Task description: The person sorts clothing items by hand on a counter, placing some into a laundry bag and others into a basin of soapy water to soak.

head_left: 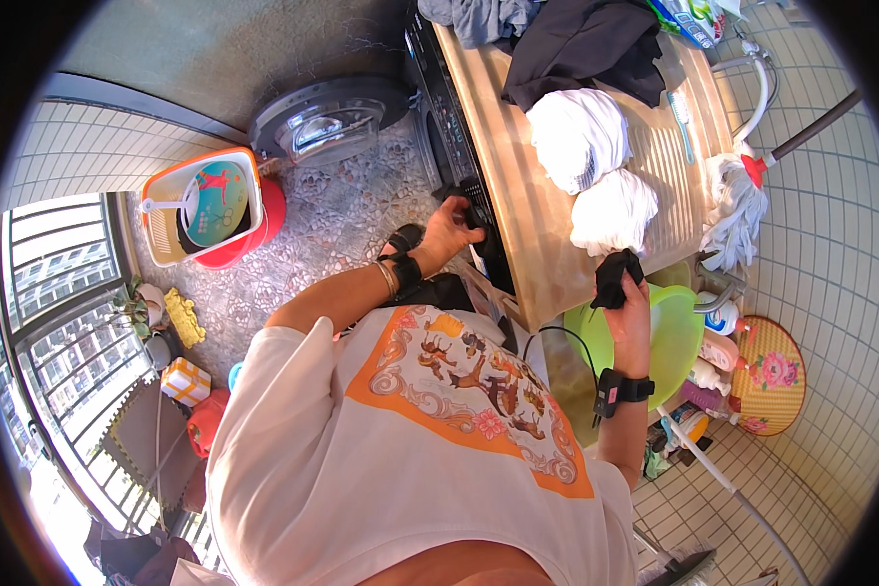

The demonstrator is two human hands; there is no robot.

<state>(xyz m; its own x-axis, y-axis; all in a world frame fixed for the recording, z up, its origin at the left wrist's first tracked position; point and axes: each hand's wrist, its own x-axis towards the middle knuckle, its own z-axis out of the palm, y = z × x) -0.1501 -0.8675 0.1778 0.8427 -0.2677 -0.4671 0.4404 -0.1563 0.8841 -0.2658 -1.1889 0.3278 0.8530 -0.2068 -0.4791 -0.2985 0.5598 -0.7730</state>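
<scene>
Above green basin (676, 342), right hand (633, 311) grip clutching crumpled black cloth (615, 275), left hand (449, 232) fingers on washer panel (459, 146)

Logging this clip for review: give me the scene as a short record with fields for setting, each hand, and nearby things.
setting: laundry corner with tiled wall, washing machine with wooden-look top
left hand: on the machine's dark front control panel
right hand: gripping a small black cloth over a green basin
on machine top: two white bundles, dark garment
nearby: mop against the wall, orange-and-white bucket on the floor
</scene>
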